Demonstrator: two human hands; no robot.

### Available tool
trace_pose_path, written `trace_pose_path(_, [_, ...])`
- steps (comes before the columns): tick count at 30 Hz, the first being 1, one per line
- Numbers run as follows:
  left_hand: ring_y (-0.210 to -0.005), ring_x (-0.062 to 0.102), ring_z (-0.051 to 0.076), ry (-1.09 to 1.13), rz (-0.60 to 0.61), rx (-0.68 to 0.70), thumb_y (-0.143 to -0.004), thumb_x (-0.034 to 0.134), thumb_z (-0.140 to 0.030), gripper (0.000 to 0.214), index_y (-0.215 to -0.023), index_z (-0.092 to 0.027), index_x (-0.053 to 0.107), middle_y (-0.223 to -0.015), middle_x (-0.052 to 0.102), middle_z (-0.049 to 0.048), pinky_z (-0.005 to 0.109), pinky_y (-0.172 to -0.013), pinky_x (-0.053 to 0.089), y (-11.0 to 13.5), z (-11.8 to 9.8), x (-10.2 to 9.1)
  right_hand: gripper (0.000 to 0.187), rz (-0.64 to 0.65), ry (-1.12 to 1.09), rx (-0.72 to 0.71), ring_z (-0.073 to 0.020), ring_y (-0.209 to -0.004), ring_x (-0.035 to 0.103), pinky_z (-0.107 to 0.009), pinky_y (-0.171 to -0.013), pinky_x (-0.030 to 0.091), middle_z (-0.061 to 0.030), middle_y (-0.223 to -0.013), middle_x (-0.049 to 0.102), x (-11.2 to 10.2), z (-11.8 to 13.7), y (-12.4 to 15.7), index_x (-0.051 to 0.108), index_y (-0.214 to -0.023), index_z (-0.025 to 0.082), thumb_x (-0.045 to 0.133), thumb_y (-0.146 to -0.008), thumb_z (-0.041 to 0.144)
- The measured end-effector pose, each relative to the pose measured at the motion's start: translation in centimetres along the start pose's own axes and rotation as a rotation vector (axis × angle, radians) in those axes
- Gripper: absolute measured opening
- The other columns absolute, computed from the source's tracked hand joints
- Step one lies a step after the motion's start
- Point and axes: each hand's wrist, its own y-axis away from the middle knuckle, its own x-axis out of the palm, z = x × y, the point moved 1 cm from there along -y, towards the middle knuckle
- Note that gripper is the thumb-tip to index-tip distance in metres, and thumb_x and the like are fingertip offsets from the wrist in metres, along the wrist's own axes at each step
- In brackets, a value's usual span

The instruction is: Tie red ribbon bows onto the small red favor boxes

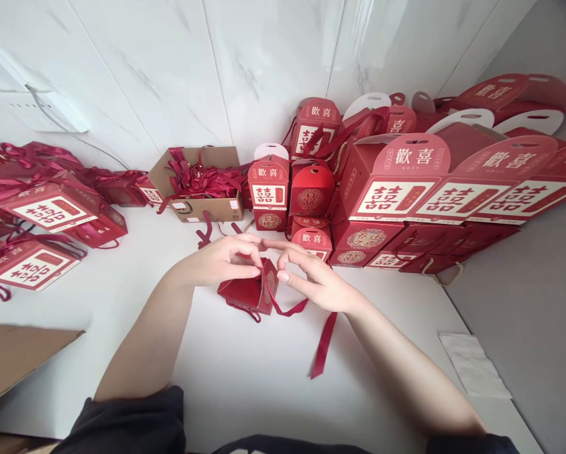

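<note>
A small red gift box (245, 291) rests on the white table in front of me, with a twisted red cord at its near side. My left hand (228, 260) closes its thumb and fingers at the box's raised top. To the right of the box, my right hand (318, 282) has its fingers curved and its thumb apart from them. Its far fingertips reach over the box towards my left fingers. A dark red ribbon (289, 310) runs from the box and passes under my right hand. The ribbon's loose end (324, 350) lies on the table.
An open cardboard box (207, 211) full of red ribbons stands near the wall. Red boxes (406, 180) are stacked at the right. More ribboned boxes (50, 208) sit at the left. A brown cardboard flap (22, 356) and a white tissue packet (474, 364) flank the table.
</note>
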Motion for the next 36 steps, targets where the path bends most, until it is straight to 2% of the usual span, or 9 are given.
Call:
trace_pose_path(5, [-0.105, 0.059, 0.019, -0.122, -0.008, 0.020, -0.084, 0.060, -0.036, 0.019, -0.082, -0.020, 0.069, -0.117, 0.057, 0.0044, 0.033, -0.094, 0.047, -0.3, -1.0, 0.5, 0.015, 0.000, -0.189, 0.046, -0.0181, -0.106, 0.061, -0.035, -0.094, 0.048, -0.0059, -0.115, 0.064, 0.7, -1.3, -0.1, 0.050, -0.094, 0.022, 0.061, -0.089, 0.030])
trace_pose_path(10, [-0.113, 0.054, 0.023, -0.153, -0.143, -0.027, -0.084, 0.059, -0.034, 0.018, -0.079, -0.020, 0.068, -0.123, 0.057, 0.0042, 0.030, -0.086, 0.049, 0.6, -1.0, -0.8, 0.009, 0.129, -0.139, 0.058, -0.0140, -0.079, 0.061, -0.028, -0.074, 0.051, -0.0013, -0.086, 0.064, -0.8, -1.3, 0.4, 0.058, -0.086, 0.019, 0.064, -0.086, 0.025])
trace_pose_path(12, [-0.110, 0.056, 0.022, -0.131, -0.212, -0.005, -0.085, 0.057, -0.033, 0.018, -0.083, -0.020, 0.069, -0.121, 0.058, 0.0050, 0.031, -0.086, 0.048, 0.8, -1.1, -0.8, 0.005, 0.181, -0.146, 0.032, -0.0144, -0.081, 0.062, -0.028, -0.075, 0.051, -0.0025, -0.089, 0.066, -1.5, -0.9, 0.5, 0.062, -0.089, 0.018, 0.061, -0.088, 0.023])
trace_pose_path(16, [-0.107, 0.058, 0.019, -0.129, -0.289, 0.071, -0.087, 0.057, -0.032, 0.017, -0.088, -0.021, 0.070, -0.118, 0.060, 0.0040, 0.031, -0.094, 0.046, 0.5, -1.5, 0.0, 0.017, 0.150, -0.198, -0.019, -0.0173, -0.102, 0.062, -0.034, -0.092, 0.049, -0.0069, -0.113, 0.067, -1.9, -0.1, 0.3, 0.070, -0.103, 0.020, 0.058, -0.092, 0.025])
trace_pose_path(18, [-0.111, 0.057, 0.019, -0.147, -0.276, 0.104, -0.087, 0.058, -0.033, 0.019, -0.099, -0.023, 0.069, -0.120, 0.061, 0.0035, 0.032, -0.098, 0.046, 0.3, -1.5, 0.5, 0.023, 0.134, -0.249, 0.026, -0.0171, -0.098, 0.064, -0.033, -0.090, 0.050, -0.0066, -0.111, 0.069, -1.6, -0.1, 0.2, 0.070, -0.109, 0.020, 0.056, -0.093, 0.029])
trace_pose_path(22, [-0.122, 0.053, 0.022, -0.243, -0.172, 0.082, -0.082, 0.063, -0.033, 0.052, -0.133, -0.027, 0.052, -0.135, 0.057, 0.0037, 0.033, -0.101, 0.045, -0.2, -0.5, 1.1, 0.030, -0.006, -0.370, 0.184, -0.0175, -0.094, 0.067, -0.029, -0.085, 0.051, -0.0067, -0.101, 0.073, -1.1, -0.5, 0.2, 0.072, -0.103, 0.017, 0.053, -0.094, 0.038])
trace_pose_path(29, [-0.092, 0.068, 0.018, -0.242, -0.172, -0.034, -0.090, 0.049, -0.032, 0.027, -0.100, -0.022, 0.072, -0.100, 0.074, 0.0014, 0.026, -0.080, 0.051, -1.6, 1.1, 1.7, 0.032, 0.046, -0.492, 0.262, -0.0141, -0.082, 0.066, -0.026, -0.080, 0.050, -0.0054, -0.087, 0.072, -0.7, -0.7, 0.0, 0.070, -0.086, 0.015, 0.051, -0.095, 0.039])
trace_pose_path(34, [-0.097, 0.065, 0.019, -0.284, -0.073, 0.146, -0.081, 0.061, -0.028, 0.027, -0.106, -0.021, 0.070, -0.108, 0.072, 0.0029, 0.027, -0.086, 0.047, -1.8, 0.3, 2.1, 0.033, -0.026, -0.408, 0.261, -0.0135, -0.080, 0.064, -0.025, -0.077, 0.048, -0.0045, -0.086, 0.070, -0.7, -0.7, -0.1, 0.069, -0.082, 0.015, 0.052, -0.095, 0.041])
trace_pose_path(36, [-0.090, 0.065, 0.018, -0.266, -0.098, 0.147, -0.083, 0.060, -0.027, 0.023, -0.102, -0.020, 0.071, -0.103, 0.072, 0.0028, 0.025, -0.081, 0.047, -2.0, 0.3, 2.4, 0.034, -0.073, -0.376, 0.252, -0.0140, -0.081, 0.063, -0.025, -0.077, 0.047, -0.0044, -0.088, 0.070, -0.9, -0.5, 0.0, 0.069, -0.082, 0.016, 0.052, -0.094, 0.042])
